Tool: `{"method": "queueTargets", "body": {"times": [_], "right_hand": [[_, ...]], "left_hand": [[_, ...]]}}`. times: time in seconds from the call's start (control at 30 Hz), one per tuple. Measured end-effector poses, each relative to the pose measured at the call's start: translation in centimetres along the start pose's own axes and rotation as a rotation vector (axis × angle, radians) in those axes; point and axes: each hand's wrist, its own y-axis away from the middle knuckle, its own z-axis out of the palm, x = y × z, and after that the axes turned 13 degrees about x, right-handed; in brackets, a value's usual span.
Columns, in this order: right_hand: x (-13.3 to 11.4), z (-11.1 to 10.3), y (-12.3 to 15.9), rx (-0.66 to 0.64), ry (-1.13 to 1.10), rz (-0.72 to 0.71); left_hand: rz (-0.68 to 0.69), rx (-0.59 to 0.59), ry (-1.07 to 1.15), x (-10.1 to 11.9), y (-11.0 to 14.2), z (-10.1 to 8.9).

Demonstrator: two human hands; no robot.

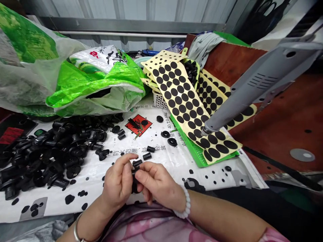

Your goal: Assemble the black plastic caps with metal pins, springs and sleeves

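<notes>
Close to the table's front edge, my left hand (pixel 117 181) and my right hand (pixel 161 185) meet around a small black plastic part (pixel 134 186). The right thumb and fingers pinch it, while the left fingers curl against its other side with the index finger raised. A short black cylinder (pixel 137 163) shows at the top, between the fingertips; whether it is joined to the part is unclear. Just beyond the hands lie two loose black cylinders (pixel 147 156). On the left spreads a large heap of black plastic parts (pixel 63 144), some with round flanges.
Sheets of round black stickers (pixel 181 101) lean on a green tray (pixel 194 154) and a white basket (pixel 160 101). A grey vented device (pixel 252 80) with a metal tip slants in from the right. Green plastic bags (pixel 101 87) stand behind. Black rings (pixel 172 142) lie mid-table.
</notes>
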Motion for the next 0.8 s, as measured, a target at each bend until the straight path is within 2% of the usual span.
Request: {"method": "queueTargets", "body": {"times": [0.07,0.17,0.27,0.33,0.4,0.47,0.57,0.6,0.67,0.8], "right_hand": [[-0.9,-1.0,-0.5,0.019,0.066,-0.118],[-2.2,-3.5,-0.9,0.182,0.156,-0.357],[-2.8,-5.9,-0.9,0.344,0.285,-0.493],[-2.8,-7.0,-0.6,0.439,0.416,-0.559],[-2.5,-7.7,-0.3,0.505,0.540,-0.634],[-2.3,-8.0,-0.1,0.545,0.646,-0.725],[-2.5,-8.3,0.0,0.559,0.818,-0.849],[-2.7,-8.6,-0.1,0.553,0.884,-0.882],[-3.4,-9.4,-0.2,0.561,1.016,-0.926],[-5.0,-11.6,-0.5,0.679,1.235,-0.934]], "left_hand": [[0.008,0.100,-0.080,-0.2,-1.1,-0.7],[0.029,0.245,-0.307,-1.8,-3.7,-2.9],[0.067,0.451,-0.574,-4.2,-6.7,-5.6],[0.144,0.468,-0.728,-5.2,-8.0,-6.8],[0.227,0.437,-0.804,-5.4,-8.3,-7.2],[0.298,0.366,-0.757,-4.7,-7.5,-6.5],[0.427,0.119,-0.556,-3.4,-4.9,-4.4],[0.468,0.008,-0.512,-3.1,-4.0,-3.6],[0.510,-0.127,-0.471,-3.0,-2.3,-2.2],[0.527,-0.176,-0.470,-4.1,-0.8,-0.8]]}}
